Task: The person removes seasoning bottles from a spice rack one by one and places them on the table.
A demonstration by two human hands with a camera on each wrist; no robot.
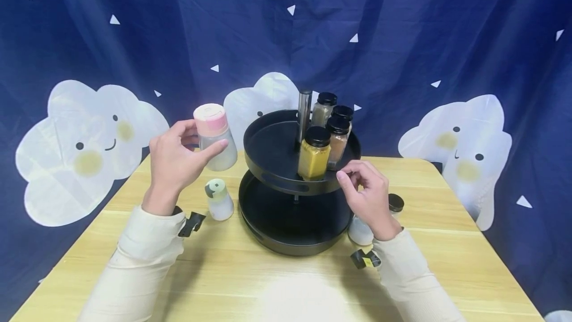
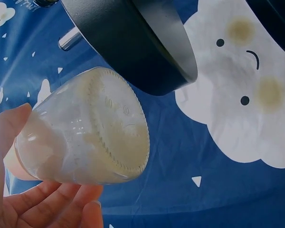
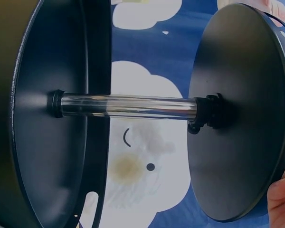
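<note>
Pink-capped jar (image 2: 88,130) in left fingers (image 2: 50,204); base embossing (image 2: 126,110) unreadable.

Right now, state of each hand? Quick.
Left hand: closed, holding the pink-capped jar.
Right hand: fingers at the rim of the upper tray; can't tell whether its grip is closed.

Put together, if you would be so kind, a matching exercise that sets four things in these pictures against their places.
Things
1. Pink-lidded jar
2. Green-topped shaker
3. Yellow-filled jar
4. Metal post

Places
A. Standing on the upper tray
B. Running between the upper tray and the lower tray
C. Held up off the table in the person's left grip
D. Standing on the table, left of the lower tray

Pairs: 1-C, 2-D, 3-A, 4-B.
</note>
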